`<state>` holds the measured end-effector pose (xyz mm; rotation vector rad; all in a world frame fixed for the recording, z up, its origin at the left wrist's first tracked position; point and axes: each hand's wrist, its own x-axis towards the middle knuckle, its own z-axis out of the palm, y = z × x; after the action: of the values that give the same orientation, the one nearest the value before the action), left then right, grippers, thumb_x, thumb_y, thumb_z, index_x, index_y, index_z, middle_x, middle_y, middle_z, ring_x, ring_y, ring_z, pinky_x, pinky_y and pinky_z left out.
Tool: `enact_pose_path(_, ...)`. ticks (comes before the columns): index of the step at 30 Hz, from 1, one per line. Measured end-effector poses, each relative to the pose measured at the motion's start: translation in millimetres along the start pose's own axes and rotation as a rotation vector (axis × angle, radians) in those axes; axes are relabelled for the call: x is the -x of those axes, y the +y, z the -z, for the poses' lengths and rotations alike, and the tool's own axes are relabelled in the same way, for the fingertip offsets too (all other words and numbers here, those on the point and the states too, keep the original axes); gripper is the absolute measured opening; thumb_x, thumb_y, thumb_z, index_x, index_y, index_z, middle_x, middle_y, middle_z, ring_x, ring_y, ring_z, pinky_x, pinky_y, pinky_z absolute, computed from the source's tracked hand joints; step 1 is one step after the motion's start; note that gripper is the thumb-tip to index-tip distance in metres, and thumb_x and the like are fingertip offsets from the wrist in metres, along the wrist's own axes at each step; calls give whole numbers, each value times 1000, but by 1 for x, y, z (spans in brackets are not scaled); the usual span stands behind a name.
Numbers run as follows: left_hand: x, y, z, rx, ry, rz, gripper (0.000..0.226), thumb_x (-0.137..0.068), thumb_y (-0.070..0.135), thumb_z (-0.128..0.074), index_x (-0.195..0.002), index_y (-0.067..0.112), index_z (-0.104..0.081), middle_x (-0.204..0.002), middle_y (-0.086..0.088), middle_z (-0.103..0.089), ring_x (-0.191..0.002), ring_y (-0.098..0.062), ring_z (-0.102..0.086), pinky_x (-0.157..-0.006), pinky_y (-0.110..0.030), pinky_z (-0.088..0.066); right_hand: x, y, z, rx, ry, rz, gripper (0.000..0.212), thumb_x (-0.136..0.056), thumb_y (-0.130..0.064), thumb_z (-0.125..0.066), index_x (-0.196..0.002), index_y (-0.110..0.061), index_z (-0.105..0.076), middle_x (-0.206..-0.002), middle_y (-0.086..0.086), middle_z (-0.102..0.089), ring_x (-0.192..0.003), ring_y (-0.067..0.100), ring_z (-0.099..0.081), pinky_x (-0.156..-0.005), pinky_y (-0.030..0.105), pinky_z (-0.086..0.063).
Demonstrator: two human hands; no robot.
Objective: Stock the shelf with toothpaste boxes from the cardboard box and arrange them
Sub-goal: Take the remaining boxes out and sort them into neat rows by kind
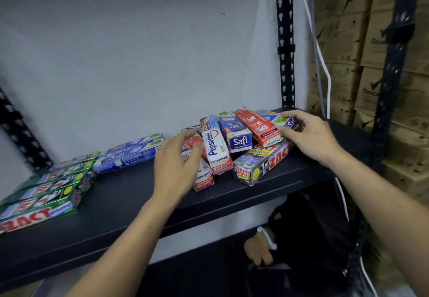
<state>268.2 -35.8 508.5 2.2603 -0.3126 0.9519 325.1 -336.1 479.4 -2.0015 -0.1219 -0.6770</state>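
Note:
A loose pile of toothpaste boxes [239, 143] lies on the right part of the dark shelf [130, 194]: Pepsodent, Safi and Zact boxes heaped at angles. My left hand [178, 159] rests on the pile's left side, fingers curled over a red-and-white Pepsodent box [203, 177]. My right hand [308, 134] lies on the pile's right end, fingers touching a red Pepsodent box [257, 126] and a Safi box [290, 122]. On the left, green Zact boxes [44, 192] lie in a neat row, with blue Safi boxes [130, 154] beside them. The cardboard box is out of view.
A grey wall backs the shelf. Black perforated uprights [285, 41] stand at the right rear and far left. Stacked brown cartons [362, 48] fill the right side. Below the shelf, another person's hand with a pale wristband [262, 248] shows.

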Motion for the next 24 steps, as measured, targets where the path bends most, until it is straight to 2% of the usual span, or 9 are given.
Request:
enact_pose_path(4, -7, 52, -10, -49, 33, -170, 27, -89, 41, -55, -104, 26, -71, -96, 15, -73, -95, -12, -66, -91, -39, -49, -1, 5, 0, -2, 101, 7, 26, -85, -40, -72, -110, -35, -68, -93, -12, -71, -85, 5, -64, -79, 27, -53)
enact_pose_path(6, -11, 70, -20, -325, -66, -222, 36, -87, 53, -51, -102, 27, -70, -89, 8, -73, -90, -18, -66, -90, -36, -44, 1, 7, 0, -57, 174, 7, 23, -86, -39, -70, -108, -33, -69, -91, -9, -72, -81, 8, -64, -78, 26, -53)
enact_pose_path(8, -13, 83, -30, -630, -176, -207, 52, -86, 68, -42, -108, 27, -67, -90, 2, -72, -92, -22, -63, -91, -38, -36, 4, 8, 2, -106, 232, 3, 23, -87, -37, -69, -109, -30, -69, -90, -9, -71, -80, 6, -65, -74, 16, -50)
enact_pose_path(10, -14, 89, -38, -773, -248, -156, 64, -85, 76, -37, -114, 25, -63, -95, -4, -70, -98, -25, -62, -95, -41, -34, 6, 8, 5, -143, 273, 12, 23, -88, -37, -69, -109, -29, -69, -92, -9, -71, -85, 4, -65, -74, 11, -48)
enact_pose_path(11, -15, 89, -41, -797, -267, -132, 67, -85, 77, -36, -117, 24, -60, -96, -5, -70, -99, -26, -62, -97, -42, -34, 6, 9, 6, -165, 286, 16, 23, -88, -37, -69, -109, -29, -69, -94, -9, -71, -88, 4, -66, -78, 15, -50)
enact_pose_path(14, -15, 90, -46, -798, -249, -93, 62, -86, 74, -40, -118, 23, -59, -93, -4, -69, -96, -25, -63, -102, -44, -32, 4, 13, 9, -284, 258, -11, 21, -87, -34, -70, -107, -32, -69, -98, -8, -72, -93, 6, -67, -85, 31, -56)
enact_pose_path(17, -16, 92, -51, -748, -194, -68, 52, -84, 64, -46, -112, 22, -62, -87, -1, -69, -88, -23, -63, -103, -43, -30, 1, 18, 12, -368, 176, -37, 30, -80, -41, -72, -109, -37, -69, -104, -5, -72, -98, 11, -68, -87, 42, -57)
enact_pose_path(22, -22, 96, -53, -600, -126, 21, 49, -75, 63, -57, -100, 21, -65, -88, -1, -70, -88, -24, -61, -91, -39, -33, 3, 17, 20, -486, 29, -43, 47, -68, -34, -77, -114, -37, -67, -108, 1, -72, -99, 15, -70, -90, 47, -56)
enact_pose_path(24, -24, 99, -51, -515, -103, 60, 52, -75, 60, -62, -108, 20, -66, -99, -2, -71, -96, -26, -61, -90, -38, -34, 4, 17, 21, -434, -22, -25, 52, -66, -34, -79, -115, -40, -65, -114, -1, -69, -102, 14, -68, -90, 45, -56)
